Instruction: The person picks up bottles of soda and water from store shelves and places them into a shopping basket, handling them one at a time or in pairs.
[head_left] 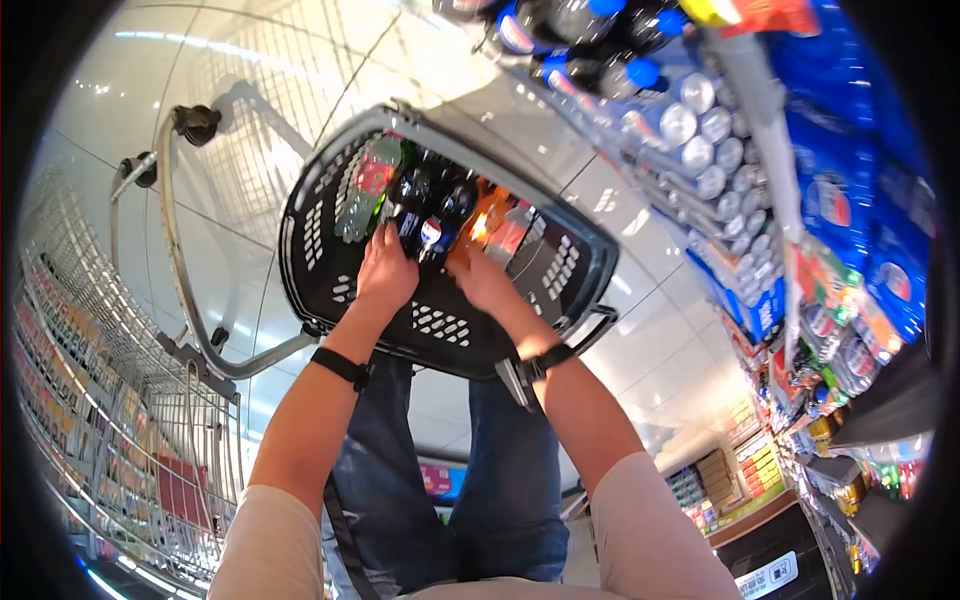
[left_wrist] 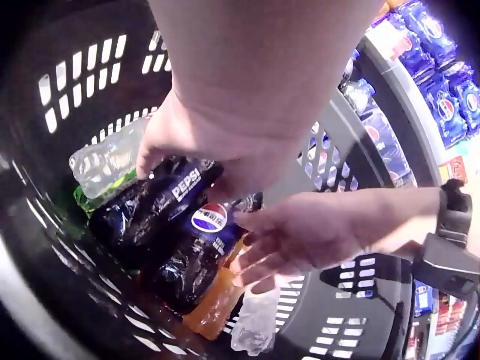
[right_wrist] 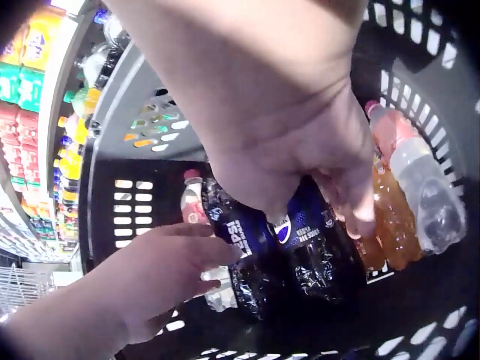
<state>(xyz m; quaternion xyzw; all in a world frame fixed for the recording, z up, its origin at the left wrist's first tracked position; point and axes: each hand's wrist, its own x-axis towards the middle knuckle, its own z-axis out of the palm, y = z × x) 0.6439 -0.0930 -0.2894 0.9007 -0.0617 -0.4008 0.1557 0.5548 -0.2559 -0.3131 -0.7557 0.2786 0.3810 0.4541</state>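
A black shopping basket (head_left: 470, 352) stands before the person's legs, with several drink bottles lying inside. In the left wrist view my left hand (left_wrist: 202, 142) reaches over a dark Pepsi bottle (left_wrist: 127, 221), its fingers curled over the label end. Beside it lies a second dark Pepsi bottle (right_wrist: 326, 262); my right hand (right_wrist: 322, 172) grips this one, thumb by the round logo and fingers down the far side. Right of the pair are an orange-drink bottle (right_wrist: 397, 217) and a clear bottle (right_wrist: 431, 191). Another clear bottle (head_left: 365, 195) with a red label rests along the left wall, over something green.
A wire shopping cart (head_left: 190, 480) and a metal frame with castors (head_left: 197, 124) stand on the left. Along the right run stacked blue drink packs (head_left: 835, 200), cans (head_left: 700, 125) and dark blue-capped bottles (head_left: 600, 65). Pale floor tiles (head_left: 220, 205) surround the basket.
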